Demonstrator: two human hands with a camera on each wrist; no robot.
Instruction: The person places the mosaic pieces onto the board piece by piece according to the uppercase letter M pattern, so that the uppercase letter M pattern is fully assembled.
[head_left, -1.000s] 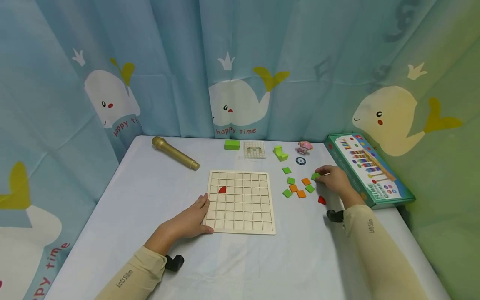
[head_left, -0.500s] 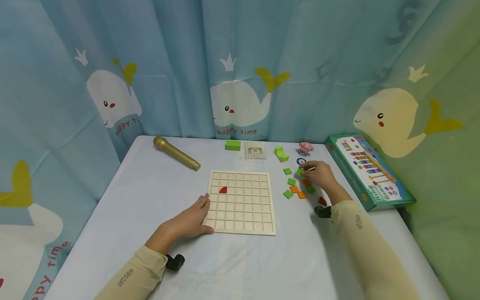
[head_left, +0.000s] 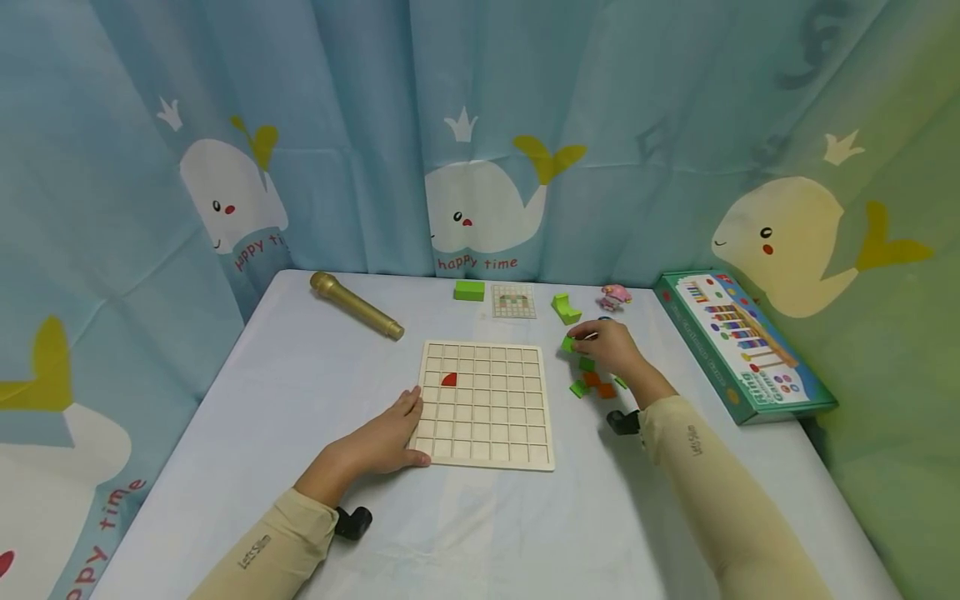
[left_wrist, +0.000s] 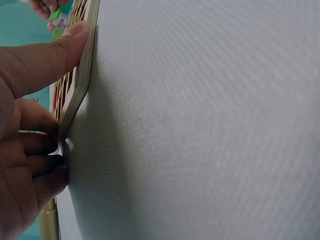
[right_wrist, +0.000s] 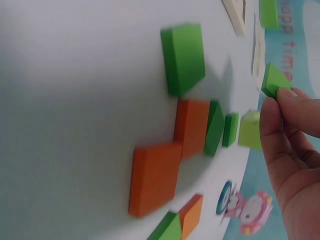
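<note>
My right hand (head_left: 613, 350) pinches a green square tile (right_wrist: 274, 81) between thumb and fingertips, raised over the loose pieces right of the board. Beneath it lie green tiles (right_wrist: 184, 60) and orange tiles (right_wrist: 156, 177), a few of them partly covered by the hand in the head view. A pale wooden grid board (head_left: 491, 408) lies flat in the middle, with a red quarter-circle piece (head_left: 450, 380) in one of its left cells. At the board's near left corner rests my left hand (head_left: 381, 437), fingers along the left edge and thumb at the front edge.
A gold microphone (head_left: 356, 306) lies at the back left. Along the back are a green block (head_left: 469, 291), a small pattern card (head_left: 513, 302), a curved green block (head_left: 566, 309) and a pink figurine (head_left: 615, 297). A boxed toy set (head_left: 742, 342) occupies the right edge.
My right hand has picked up the green tile at the right and carried it leftward over the other pieces, toward the board. My left hand stays at the board's corner.
</note>
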